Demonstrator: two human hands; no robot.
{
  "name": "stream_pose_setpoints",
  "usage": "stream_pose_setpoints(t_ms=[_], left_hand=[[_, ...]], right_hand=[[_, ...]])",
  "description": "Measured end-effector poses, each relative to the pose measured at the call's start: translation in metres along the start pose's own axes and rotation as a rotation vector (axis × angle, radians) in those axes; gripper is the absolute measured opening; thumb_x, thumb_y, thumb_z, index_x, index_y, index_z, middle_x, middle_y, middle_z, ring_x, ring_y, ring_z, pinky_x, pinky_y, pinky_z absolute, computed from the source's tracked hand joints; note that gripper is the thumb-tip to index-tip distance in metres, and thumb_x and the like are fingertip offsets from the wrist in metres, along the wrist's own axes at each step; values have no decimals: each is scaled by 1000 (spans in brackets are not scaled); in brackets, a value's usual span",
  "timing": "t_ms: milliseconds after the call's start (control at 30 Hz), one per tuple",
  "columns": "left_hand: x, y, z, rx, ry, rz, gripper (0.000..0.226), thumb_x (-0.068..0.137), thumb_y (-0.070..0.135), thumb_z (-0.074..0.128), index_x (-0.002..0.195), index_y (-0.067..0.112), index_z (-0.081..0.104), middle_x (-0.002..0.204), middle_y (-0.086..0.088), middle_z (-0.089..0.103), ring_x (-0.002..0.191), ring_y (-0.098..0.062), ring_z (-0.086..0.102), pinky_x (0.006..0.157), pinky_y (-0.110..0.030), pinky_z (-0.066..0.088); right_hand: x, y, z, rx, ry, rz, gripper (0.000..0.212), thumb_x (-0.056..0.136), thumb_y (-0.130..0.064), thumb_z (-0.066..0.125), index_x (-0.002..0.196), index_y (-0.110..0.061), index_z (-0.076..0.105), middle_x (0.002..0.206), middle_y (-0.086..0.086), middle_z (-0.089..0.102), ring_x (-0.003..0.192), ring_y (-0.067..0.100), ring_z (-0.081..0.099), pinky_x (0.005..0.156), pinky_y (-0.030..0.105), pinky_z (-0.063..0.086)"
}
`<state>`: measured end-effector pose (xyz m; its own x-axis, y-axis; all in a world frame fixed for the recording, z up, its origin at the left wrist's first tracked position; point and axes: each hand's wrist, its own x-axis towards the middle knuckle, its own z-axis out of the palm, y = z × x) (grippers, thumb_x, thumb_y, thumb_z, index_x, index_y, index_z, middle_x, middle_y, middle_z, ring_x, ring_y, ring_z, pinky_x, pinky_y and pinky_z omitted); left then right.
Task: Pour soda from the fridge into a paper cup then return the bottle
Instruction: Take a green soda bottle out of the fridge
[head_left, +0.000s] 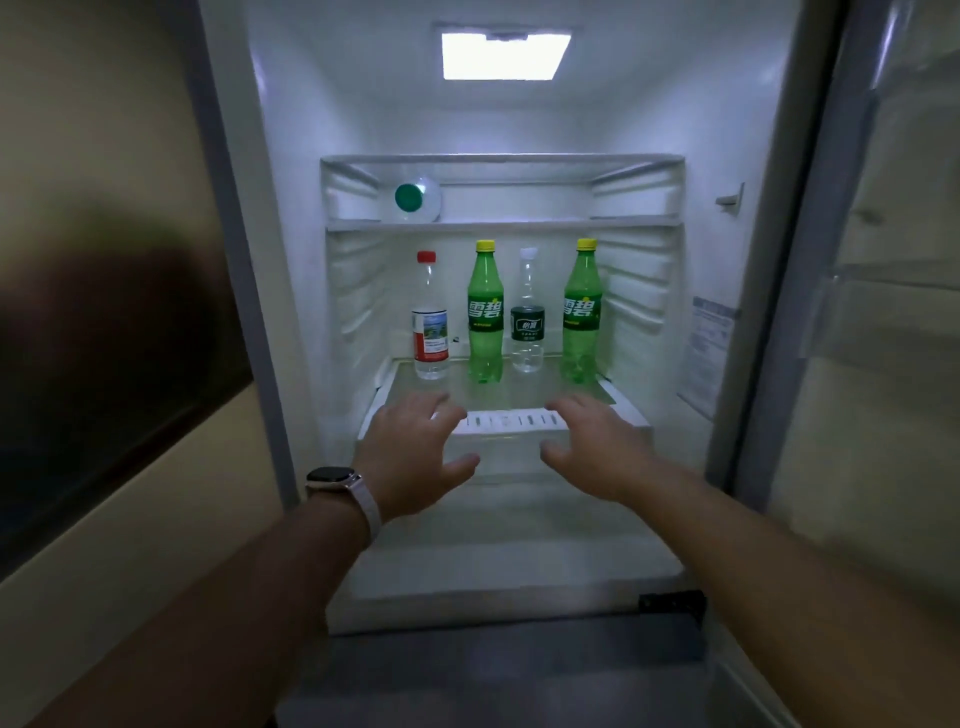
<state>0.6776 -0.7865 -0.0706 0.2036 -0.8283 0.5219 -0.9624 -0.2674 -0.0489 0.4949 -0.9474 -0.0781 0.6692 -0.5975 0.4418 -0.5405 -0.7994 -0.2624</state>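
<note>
Your left hand (413, 454) and right hand (597, 447) hang spread, empty, near the shelf (511, 422); a blurred far bottle (415, 199) lies above.

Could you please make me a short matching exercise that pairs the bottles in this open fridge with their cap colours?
Bottles:
1. Leftmost clear bottle with red-and-white label
2. Left green soda bottle
3. Clear bottle with dark green label
4. Bottle lying on the upper shelf

Cap colours:
A. white
B. green
C. red
D. yellow

Pairs: 1-C, 2-D, 3-A, 4-B
</note>
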Motion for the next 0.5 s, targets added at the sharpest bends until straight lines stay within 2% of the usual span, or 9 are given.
stream_pose_setpoints(t_ms=[133,300,400,500], left_hand=[[35,-5,14,4,-4,-2,58,83,60,56,128,24,56,134,-3,53,117,-22,50,93,-37,40],[64,-9,27,-15,28,11,58,83,57,58,130,22,55,136,-6,53,123,-25,47,97,-38,37],[80,-15,31,-26,53,43,60,84,59,57,132,24,53,138,-4,52,125,-24,45,100,-39,36],[97,-24,37,-46,-5,75,65,84,64,52,138,28,46,146,0,44,131,-21,38,106,-42,35]], right_hand=[[46,9,20,172,-9,140,59,85,-44,58,139,-25,42,140,2,43,119,21,46,92,40,43],[96,14,34,369,114,279,58,82,-32,64,135,-19,45,135,5,45,98,19,55,73,30,43],[120,24,39,369,196,374,60,80,-31,67,133,-15,44,128,8,48,99,21,51,81,38,46],[134,40,42,325,247,415,69,79,-33,69,136,-10,37,132,13,45,110,28,50,88,44,46]])
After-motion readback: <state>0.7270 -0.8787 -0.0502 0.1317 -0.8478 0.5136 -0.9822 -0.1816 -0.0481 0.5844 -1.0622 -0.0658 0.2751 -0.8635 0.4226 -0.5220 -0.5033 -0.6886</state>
